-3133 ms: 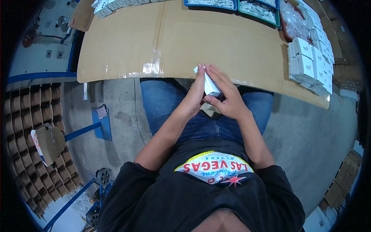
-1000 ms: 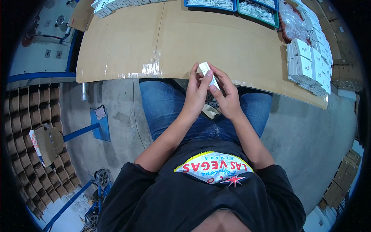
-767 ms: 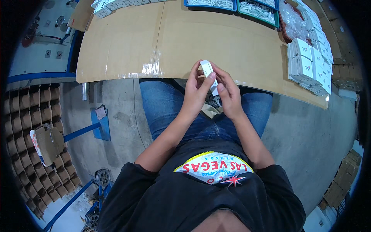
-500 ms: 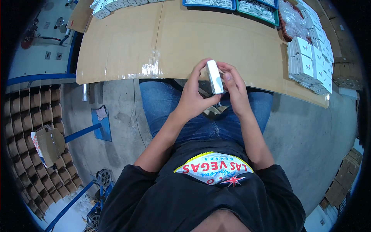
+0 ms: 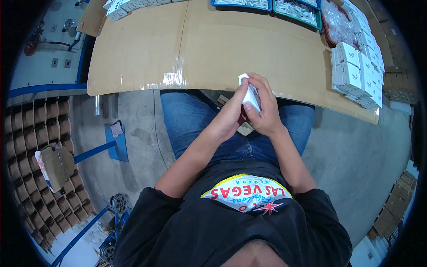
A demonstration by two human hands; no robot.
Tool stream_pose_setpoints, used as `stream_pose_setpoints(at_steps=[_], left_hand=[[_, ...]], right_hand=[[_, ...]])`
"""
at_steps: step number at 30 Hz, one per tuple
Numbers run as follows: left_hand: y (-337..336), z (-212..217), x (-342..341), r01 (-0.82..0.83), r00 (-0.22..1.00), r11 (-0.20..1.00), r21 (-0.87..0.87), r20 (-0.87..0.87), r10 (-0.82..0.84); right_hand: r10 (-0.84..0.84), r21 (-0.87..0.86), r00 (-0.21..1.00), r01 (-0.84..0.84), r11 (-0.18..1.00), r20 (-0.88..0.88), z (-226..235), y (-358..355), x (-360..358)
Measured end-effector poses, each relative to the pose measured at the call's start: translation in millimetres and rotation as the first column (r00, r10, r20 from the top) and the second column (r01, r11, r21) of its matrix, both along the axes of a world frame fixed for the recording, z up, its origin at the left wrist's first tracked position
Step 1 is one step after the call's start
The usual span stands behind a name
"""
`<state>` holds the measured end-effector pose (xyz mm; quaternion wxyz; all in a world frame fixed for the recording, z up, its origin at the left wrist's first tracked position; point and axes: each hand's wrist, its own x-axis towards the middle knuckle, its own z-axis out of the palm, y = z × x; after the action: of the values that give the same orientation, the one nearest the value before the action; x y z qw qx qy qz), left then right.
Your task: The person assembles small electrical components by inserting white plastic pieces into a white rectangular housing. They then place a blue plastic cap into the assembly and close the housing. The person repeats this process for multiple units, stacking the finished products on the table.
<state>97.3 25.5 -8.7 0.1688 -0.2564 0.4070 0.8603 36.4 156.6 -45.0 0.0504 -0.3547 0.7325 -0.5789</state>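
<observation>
Between the left hand [image 5: 233,112] and right hand [image 5: 266,107], narrowly closed, a white block-like piece [image 5: 252,103] was held at the near edge of the table [image 5: 213,53]; its handling was judged unfinished, as it was not yet set down, while white boxes [image 5: 353,76] were stacked at the right

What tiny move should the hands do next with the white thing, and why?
Perhaps ease the white piece slightly forward, over the cardboard-covered table. The left hand and right hand both hold it, but in this view its nearer end sits past the table's edge, by the jeans, so a slip might drop it.
</observation>
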Motion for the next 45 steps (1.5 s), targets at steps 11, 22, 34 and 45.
stream_pose_setpoints(at_steps=[11, 22, 34, 45], left_hand=[[16, -8, 6, -0.236, 0.97, 0.967, 0.097, -0.039, 0.241], [22, -14, 5, -0.275, 0.957, 0.959, 0.066, -0.073, 0.279], [24, 0, 6, -0.329, 0.935, 0.936, 0.126, -0.093, 0.342], [-1, -12, -1, -0.258, 0.964, 0.939, 0.226, 0.002, 0.264]], right_hand=[[0.022, 0.008, 0.977, -0.021, 1.0, -0.213, -10, -1, 2], [-0.018, -0.04, 0.98, 0.01, 0.999, -0.2, -13, -5, 3], [0.028, -0.046, 0.992, -0.034, 0.998, -0.12, 5, -3, -4], [0.05, -0.071, 0.985, -0.039, 0.997, 0.162, 14, 3, 0]])
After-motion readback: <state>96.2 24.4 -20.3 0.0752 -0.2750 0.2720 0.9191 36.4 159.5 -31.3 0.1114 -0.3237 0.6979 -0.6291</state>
